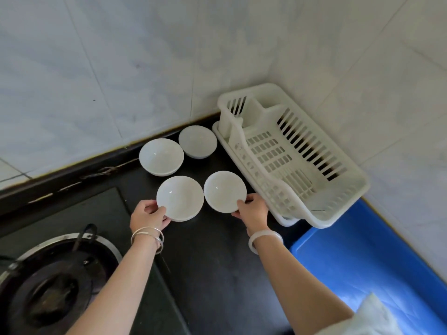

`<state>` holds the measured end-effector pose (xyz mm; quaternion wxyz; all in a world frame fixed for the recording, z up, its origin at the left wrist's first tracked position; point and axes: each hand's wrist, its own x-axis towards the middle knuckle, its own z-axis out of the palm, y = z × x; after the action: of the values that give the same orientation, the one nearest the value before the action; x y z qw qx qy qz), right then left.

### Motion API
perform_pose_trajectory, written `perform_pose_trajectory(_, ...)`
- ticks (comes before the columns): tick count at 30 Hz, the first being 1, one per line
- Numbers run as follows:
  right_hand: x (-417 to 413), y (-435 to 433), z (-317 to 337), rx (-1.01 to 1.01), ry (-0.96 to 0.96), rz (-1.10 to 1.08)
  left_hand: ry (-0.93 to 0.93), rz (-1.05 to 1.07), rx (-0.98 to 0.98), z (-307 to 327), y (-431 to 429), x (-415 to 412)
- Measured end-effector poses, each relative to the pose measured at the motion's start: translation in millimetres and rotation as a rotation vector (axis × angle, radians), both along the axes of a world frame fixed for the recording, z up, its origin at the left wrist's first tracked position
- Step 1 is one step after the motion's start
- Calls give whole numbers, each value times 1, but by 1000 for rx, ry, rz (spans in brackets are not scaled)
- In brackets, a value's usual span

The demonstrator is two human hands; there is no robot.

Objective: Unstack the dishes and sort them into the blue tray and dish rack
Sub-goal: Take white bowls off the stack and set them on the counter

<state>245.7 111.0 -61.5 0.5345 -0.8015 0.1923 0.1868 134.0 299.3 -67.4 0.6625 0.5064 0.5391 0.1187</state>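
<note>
Several white bowls sit on the black counter. My left hand (147, 215) grips the near rim of the front left bowl (180, 198). My right hand (252, 210) grips the near rim of the front right bowl (225, 191), thumb over the edge. Behind them stand a third bowl (161, 156) and a fourth bowl (197, 141) near the wall. The white dish rack (338, 201) stands empty at the right, against the tiled corner. The blue tray (358, 257) lies in front of the rack, at the lower right.
A gas stove burner (53, 284) with a dark pot support fills the lower left. Tiled walls (121, 56) close off the back and right side. A white cloth or sleeve (372, 315) overlaps the near part of the blue tray.
</note>
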Motion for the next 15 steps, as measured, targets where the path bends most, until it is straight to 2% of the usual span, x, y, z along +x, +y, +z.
perform_pose_trajectory(7, 0, 3, -4, 75, 59, -23, -46, 19, -51, -4, -2, 1)
perform_pose_trajectory(11, -9, 1, -6, 259, 131, -82, -98, 91, -206, -3, -9, 1)
perform_pose_trajectory(15, -16, 2, -8, 412, 147, -148, -124, 139, -228, -4, -14, 2)
